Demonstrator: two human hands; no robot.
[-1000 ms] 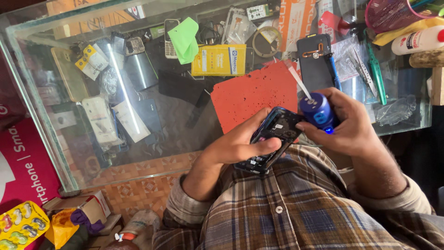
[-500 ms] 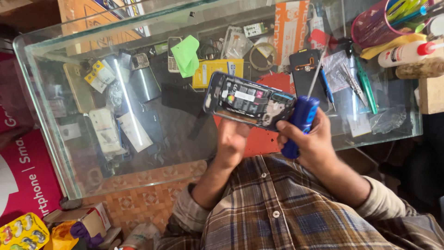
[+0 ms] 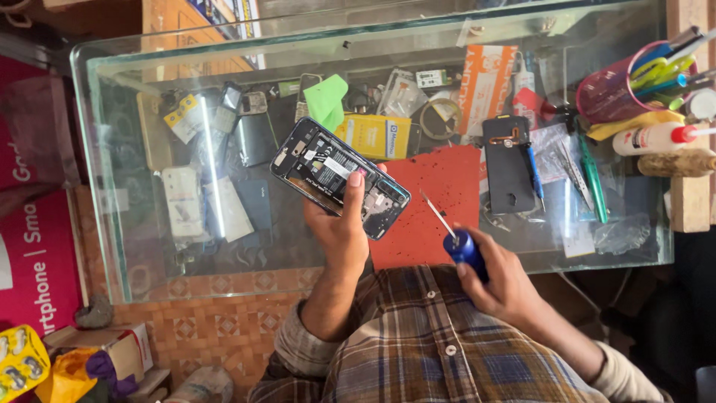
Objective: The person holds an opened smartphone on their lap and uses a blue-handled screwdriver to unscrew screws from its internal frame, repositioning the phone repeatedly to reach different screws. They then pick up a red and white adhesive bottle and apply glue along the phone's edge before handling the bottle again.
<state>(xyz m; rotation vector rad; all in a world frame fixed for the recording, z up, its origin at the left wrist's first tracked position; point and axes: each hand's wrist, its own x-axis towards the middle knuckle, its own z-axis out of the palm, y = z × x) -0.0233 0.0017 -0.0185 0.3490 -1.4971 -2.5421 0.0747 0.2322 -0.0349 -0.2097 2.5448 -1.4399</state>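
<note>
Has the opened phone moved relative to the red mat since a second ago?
Yes. The opened phone, in the left hand, went from the near edge of the red mat up and leftward, now past the mat's left edge.

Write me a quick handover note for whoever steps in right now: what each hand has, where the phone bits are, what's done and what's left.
Left hand: holds the opened phone above the glass counter, insides up, thumb across it.
Right hand: grips the blue-handled screwdriver, tip clear of the phone.
Black back cover lies beside the red mat.
Done: back cover off.
Left: likely the work inside the phone; no screw or part can be made out.
</note>
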